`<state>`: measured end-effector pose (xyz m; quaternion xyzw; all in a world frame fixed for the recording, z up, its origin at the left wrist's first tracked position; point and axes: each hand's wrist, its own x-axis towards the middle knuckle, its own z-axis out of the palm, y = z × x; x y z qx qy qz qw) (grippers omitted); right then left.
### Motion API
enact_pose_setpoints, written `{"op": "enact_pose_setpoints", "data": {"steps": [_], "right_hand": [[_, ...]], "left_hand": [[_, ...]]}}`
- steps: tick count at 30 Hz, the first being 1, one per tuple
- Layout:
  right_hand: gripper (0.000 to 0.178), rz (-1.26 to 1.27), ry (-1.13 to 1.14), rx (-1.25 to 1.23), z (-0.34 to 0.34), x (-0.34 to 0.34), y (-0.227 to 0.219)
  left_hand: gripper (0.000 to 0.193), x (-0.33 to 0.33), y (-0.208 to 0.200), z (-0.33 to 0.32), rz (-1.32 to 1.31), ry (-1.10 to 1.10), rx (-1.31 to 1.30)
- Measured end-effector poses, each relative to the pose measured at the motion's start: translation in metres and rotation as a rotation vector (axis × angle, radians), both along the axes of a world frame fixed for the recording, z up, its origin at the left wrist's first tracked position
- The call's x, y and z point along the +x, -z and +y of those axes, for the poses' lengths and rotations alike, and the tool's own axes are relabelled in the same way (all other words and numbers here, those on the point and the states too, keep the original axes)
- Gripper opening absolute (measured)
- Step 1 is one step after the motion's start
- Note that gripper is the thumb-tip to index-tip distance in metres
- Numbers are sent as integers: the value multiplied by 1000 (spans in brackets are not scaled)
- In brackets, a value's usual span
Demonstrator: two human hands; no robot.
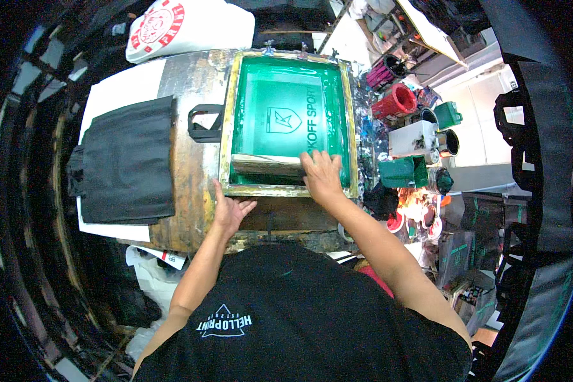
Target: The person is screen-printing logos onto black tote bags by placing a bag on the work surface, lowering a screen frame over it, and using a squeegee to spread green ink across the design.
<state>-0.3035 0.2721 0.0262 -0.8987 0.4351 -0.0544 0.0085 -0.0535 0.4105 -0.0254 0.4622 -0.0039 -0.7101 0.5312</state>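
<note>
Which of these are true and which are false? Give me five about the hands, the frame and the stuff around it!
1. The right grip is on the wooden squeegee. True.
2. The left grip is on the squeegee too. False: it is at the near left corner of the frame.
3. The screen inside the frame is mostly red. False: it is mostly green.
4. A black pile of folded fabric lies left of the frame. True.
5. The white bundle with red print is right of the frame. False: it is beyond the table's far edge, toward the left.
</note>
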Motion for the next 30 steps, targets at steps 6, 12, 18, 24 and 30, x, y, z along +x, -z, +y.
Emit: {"op": "enact_pose_setpoints", "data": {"steps": [6, 12, 18, 24, 30], "right_hand": [[55, 8, 66, -48, -70, 19, 18], [61, 42, 38, -109, -169, 29, 38], [66, 87, 53, -69, -264, 40, 44], [72, 50, 19, -140, -319, 54, 54], [73, 114, 27, -23, -334, 57, 49]], "left_hand": [[124, 1, -12, -3, 9, 15, 27], [120, 1, -18, -7, 20, 11, 85], [120, 2, -16, -10, 15, 16, 106], [129, 7, 1, -8, 18, 62, 151], [131, 36, 19, -9, -182, 744, 344]]}}
